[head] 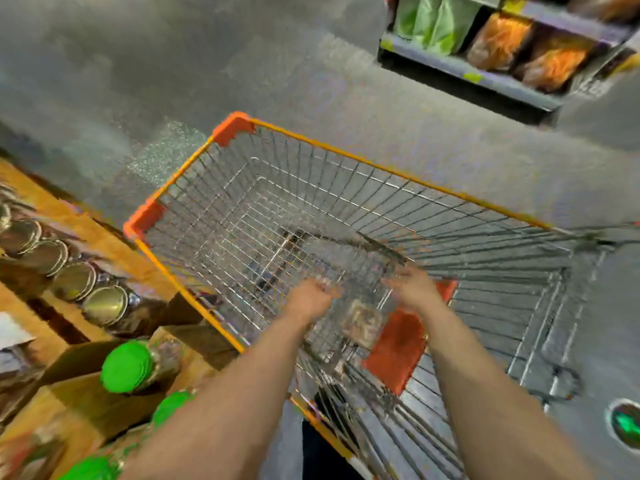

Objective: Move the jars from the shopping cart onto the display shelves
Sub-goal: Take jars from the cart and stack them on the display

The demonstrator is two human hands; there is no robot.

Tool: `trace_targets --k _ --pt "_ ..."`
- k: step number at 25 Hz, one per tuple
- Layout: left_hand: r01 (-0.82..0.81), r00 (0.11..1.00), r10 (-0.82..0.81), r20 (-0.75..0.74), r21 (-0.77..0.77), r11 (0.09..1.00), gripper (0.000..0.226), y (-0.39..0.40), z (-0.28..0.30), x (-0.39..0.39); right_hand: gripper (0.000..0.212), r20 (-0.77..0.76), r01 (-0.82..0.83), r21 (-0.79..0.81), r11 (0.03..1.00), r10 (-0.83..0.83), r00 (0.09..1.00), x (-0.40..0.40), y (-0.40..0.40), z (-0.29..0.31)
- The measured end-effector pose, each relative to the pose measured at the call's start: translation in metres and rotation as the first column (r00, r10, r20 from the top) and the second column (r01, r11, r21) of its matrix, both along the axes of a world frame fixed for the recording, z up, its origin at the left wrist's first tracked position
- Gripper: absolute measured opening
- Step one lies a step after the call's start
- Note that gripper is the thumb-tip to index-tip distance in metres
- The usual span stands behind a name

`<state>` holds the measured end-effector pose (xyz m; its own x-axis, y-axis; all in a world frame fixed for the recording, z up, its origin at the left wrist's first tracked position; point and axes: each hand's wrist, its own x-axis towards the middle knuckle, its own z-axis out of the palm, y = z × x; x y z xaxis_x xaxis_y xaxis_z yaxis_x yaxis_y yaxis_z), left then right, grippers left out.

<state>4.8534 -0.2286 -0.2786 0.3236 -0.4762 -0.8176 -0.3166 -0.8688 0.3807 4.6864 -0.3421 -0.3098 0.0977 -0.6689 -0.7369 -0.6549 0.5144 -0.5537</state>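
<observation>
Along the left edge of the view stood the wooden display shelves (104,233), and on them a row of jars with gold lids (105,304) lay tipped toward the camera, running back from the shelf's front edge. Nearer the bottom left corner, jars with green lids (126,367) sat among brown cardboard dividers (the blur there was heavy, so their count could not be told).

To the right of the shelves, just beside them, was the shopping cart (346,157), a wire basket with an orange rim and orange corner guards. Its far end pointed toward the top of the view. Through the wire floor only the grey floor (242,64) showed clearly.

The left hand (310,299) reached over the cart's near end, its fingers loosely curled with nothing visibly in them; the frame was too smeared to say more. Between the two hands, low against the cart's near wall, a blurred jar (362,322) with brownish contents seemed to sit inside the basket, touched by neither hand as far as could be seen. Beside it hung the orange child-seat flap (398,351).

The right hand (414,287) hovered just above that flap, fingers relaxed and spread, holding nothing.

At the top right corner a second shelf unit (485,74) carried green and orange packets.
</observation>
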Motion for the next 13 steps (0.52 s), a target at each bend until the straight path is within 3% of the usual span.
trace_targets --k 2,6,8,9,11,12,13 --pt "-0.044 0.998 0.048 -0.051 0.080 0.996 0.055 -0.010 -0.041 -0.010 0.015 -0.100 -0.034 0.070 0.997 0.041 0.994 -0.011 -0.012 -0.041" --pt "-0.305 0.933 0.338 -0.126 0.227 0.925 0.051 -0.024 -0.106 -0.029 0.012 -0.237 -0.087 0.218 0.972 0.139 0.962 -0.012 -0.018 -0.112" --pt "-0.343 0.893 0.411 -0.183 0.314 0.885 0.073 -0.024 -0.137 -0.036 0.027 -0.234 -0.178 0.229 0.957 0.232 0.944 -0.004 -0.013 -0.142" --pt "-0.381 0.856 0.468 -0.219 0.343 0.858 0.079 -0.025 -0.147 -0.039 0.032 -0.204 -0.179 0.244 0.953 0.231 0.951 0.001 -0.010 -0.153" --pt "-0.442 0.800 0.543 -0.256 0.362 0.821 0.078 -0.028 -0.168 -0.041 0.036 -0.136 -0.024 0.334 0.942 0.074 0.988 0.009 -0.009 -0.169" --pt "-0.435 0.799 0.538 -0.270 0.359 0.826 0.078 -0.030 -0.177 -0.041 0.037 -0.116 -0.098 0.356 0.929 0.148 0.982 0.010 -0.011 -0.172" --pt "-0.410 0.809 0.518 -0.279 0.363 0.837 0.080 -0.032 -0.184 -0.041 0.037 -0.155 -0.379 0.307 0.873 0.439 0.885 0.009 -0.005 -0.173"
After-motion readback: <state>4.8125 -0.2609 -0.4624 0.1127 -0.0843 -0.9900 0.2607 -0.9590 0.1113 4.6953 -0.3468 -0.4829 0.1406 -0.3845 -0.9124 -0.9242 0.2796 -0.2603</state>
